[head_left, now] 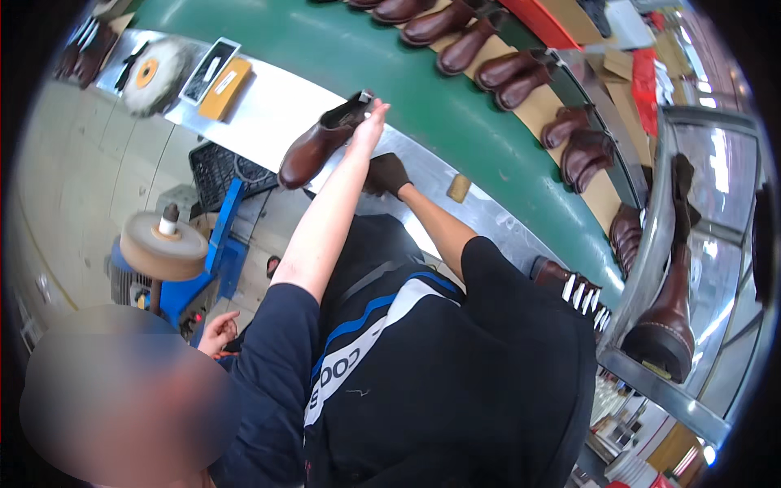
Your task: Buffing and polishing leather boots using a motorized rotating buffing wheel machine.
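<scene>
As left grip (pixel 370 124) clasps it, boot (pixel 319 148) leftward

Left hand (pixel 368 124) grips brown boot (pixel 319 146) at collar, above steel ledge (pixel 268 106). Ledge left of boot mostly bare up to yellow block (pixel 224 87) and round buffing wheel (pixel 153 75). Right hand (pixel 386 173), dark-gloved, rests on ledge just beside; small tan block (pixel 459 187) near it, open strip between. Green conveyor (pixel 350 45) behind boot bare; far edge lined with brown shoes (pixel 455 37) on cardboard. Right side blocked by metal rack (pixel 651 244) bearing tall boot (pixel 667 313). Below ledge: black crate (pixel 218 169), blue polishing machine (pixel 183 268). Co-worker's hand (pixel 218 332) low left.
</scene>
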Tool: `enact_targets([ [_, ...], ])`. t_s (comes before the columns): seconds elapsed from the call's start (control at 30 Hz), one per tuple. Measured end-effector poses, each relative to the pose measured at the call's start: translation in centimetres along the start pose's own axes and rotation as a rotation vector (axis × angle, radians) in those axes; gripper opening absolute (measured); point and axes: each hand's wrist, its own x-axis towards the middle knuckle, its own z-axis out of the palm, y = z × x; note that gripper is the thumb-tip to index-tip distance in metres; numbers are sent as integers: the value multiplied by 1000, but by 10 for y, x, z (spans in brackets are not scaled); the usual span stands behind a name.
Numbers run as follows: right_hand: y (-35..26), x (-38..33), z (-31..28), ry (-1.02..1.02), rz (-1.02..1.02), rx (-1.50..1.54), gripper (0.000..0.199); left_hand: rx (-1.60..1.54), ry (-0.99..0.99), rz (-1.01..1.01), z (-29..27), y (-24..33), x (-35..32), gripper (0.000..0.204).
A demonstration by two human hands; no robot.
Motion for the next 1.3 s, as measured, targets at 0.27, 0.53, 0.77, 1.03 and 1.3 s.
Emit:
enact_targets([
  [0.27,-32,-19,-16,75,198,298,37,171,696,18,2,-31,-110,26],
  [0.53,-38,-10,28,290,-104,412,90,335,-13,-35,35,39,-271,41],
  [0.77,-94,34,91,636,-323,506,104,344,7,-208,17,-12,-244,45],
  [1.03,-52,46,69,833,85,272,98,110,187,-162,-46,-163,-110,64],
  [1.3,-67,2,9,774,55,329,97,241,183,-247,-43,-163,-205,24],
])
